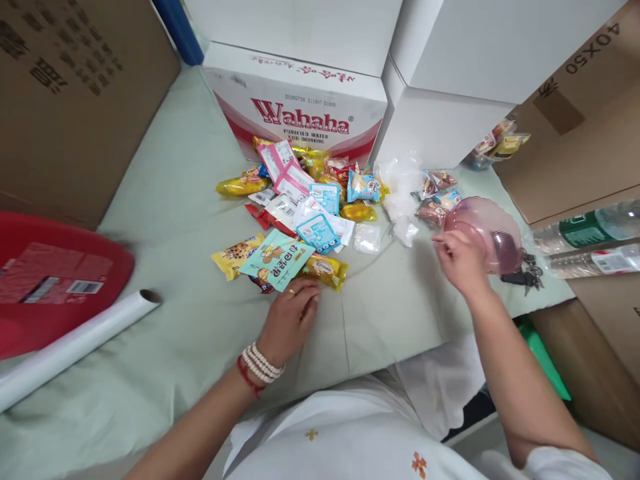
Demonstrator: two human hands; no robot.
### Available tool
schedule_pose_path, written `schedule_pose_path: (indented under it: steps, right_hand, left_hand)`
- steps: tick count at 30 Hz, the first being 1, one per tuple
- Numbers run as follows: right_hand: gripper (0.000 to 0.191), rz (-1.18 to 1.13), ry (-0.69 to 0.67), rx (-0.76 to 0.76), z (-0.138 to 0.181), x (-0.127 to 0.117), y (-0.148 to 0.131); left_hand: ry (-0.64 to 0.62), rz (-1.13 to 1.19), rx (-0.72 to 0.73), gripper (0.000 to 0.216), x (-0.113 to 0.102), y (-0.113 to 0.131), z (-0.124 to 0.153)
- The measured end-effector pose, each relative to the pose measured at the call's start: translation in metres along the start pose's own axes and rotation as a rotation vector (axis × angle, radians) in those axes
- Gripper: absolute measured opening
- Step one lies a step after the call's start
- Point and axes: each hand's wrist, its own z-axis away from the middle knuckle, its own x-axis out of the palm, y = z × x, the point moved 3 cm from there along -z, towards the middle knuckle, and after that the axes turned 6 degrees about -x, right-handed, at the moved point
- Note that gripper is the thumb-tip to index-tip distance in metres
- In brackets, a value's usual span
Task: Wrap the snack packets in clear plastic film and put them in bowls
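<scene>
A pile of several small snack packets (305, 200) lies on the pale green cloth (190, 187). My left hand (290, 319) rests on the cloth just below a teal packet (277, 260) and a yellow packet (325, 270), fingers curled, a ring and bead bracelets on it. My right hand (460, 260) is raised at the right, fingers pinched together beside a pink translucent dish (487, 230) with a comb in it. What it pinches is too thin to name.
A Wahaha water carton (295, 107) and white boxes (450, 73) stand behind the pile. Brown cartons (70, 93) flank both sides. A red tray (45, 280) and a white roll (75, 347) lie left. Clear bags (400, 193), water bottles (590, 230) and keys (525, 275) sit right.
</scene>
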Motion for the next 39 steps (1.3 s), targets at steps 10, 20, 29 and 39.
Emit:
schedule_pose_path:
  steps: [10,20,29,39]
  right_hand:
    - [0.016,-0.48,-0.003,0.169,-0.003,0.043,-0.055]
    - [0.023,-1.317,-0.097,0.538,0.09,0.051,-0.14]
    - [0.038,-1.672,0.246,0.872,0.094,0.051,-0.106]
    - [0.04,-1.043,-0.065,0.437,0.075,0.038,-0.148]
  left_hand:
    - [-0.168,0.64,-0.332,0.022,0.011,0.047,-0.005]
    - [-0.33,1.256,-0.646,0.054,0.062,0.049,-0.029]
    - [-0.328,1.301,-0.619,0.045,0.053,0.033,-0.027]
    - [-0.302,1.102,-0.454,0.04,0.044,0.04,-0.028]
